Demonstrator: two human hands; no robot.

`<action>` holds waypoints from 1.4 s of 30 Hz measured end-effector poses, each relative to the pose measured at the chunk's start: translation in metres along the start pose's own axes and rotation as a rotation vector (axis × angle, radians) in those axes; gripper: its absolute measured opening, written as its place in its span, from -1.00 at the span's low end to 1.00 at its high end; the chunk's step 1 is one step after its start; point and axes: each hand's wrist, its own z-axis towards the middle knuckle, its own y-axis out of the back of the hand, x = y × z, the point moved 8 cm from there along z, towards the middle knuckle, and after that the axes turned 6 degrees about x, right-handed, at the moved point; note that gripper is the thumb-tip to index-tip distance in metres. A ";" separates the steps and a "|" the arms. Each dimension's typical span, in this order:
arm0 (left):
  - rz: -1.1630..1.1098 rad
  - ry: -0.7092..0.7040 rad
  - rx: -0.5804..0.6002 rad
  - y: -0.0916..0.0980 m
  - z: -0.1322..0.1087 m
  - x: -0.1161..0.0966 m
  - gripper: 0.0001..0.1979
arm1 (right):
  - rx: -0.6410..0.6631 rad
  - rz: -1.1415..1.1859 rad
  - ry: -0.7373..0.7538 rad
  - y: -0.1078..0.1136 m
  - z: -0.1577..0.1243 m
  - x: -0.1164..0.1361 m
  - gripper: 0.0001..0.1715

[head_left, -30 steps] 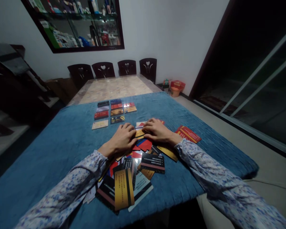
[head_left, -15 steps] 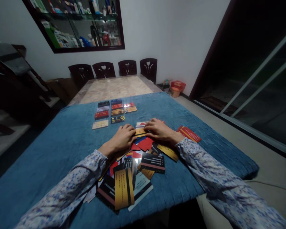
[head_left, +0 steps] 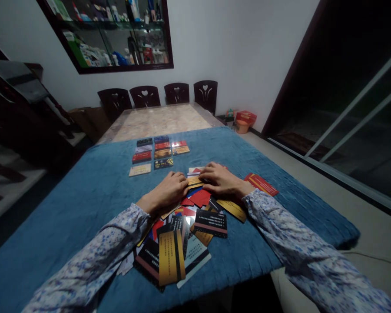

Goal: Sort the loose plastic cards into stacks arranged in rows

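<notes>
A yellow card (head_left: 194, 183) with a dark stripe lies between my two hands at the far side of a loose pile of cards. My left hand (head_left: 170, 189) has its bent fingers at the card's left edge. At the right edge, my right hand (head_left: 219, 179) grips it with curled fingers. White and red cards show just beyond it. Nearer me, the pile holds a red card (head_left: 201, 198), a black card (head_left: 210, 223), a large yellow card (head_left: 171, 256) and a pale card (head_left: 196, 255). Another yellow card (head_left: 232, 209) pokes out below my right wrist.
Sorted card stacks stand in rows farther off, among them a black VIP stack (head_left: 163, 163), a cream stack (head_left: 140, 170) and a red stack (head_left: 141, 157). Red cards (head_left: 262, 184) lie beyond my right wrist. A blue cloth (head_left: 94, 191) covers the table's near part; chairs (head_left: 145, 96) stand behind.
The whole view has shifted slightly, so everything sits a little farther right. Both hands stay at the yellow card, and the cards around them look unmoved.
</notes>
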 end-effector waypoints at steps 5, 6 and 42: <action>-0.016 -0.009 -0.014 0.007 -0.003 -0.001 -0.75 | -0.023 0.012 0.026 0.004 0.000 0.003 -0.69; -0.038 -0.003 -0.028 0.010 -0.003 0.000 -0.73 | -0.030 0.014 0.023 0.005 0.000 0.003 -0.68; -0.309 0.117 -0.241 0.020 -0.011 0.036 -0.72 | -0.242 -0.012 -0.275 -0.001 0.006 -0.018 -0.63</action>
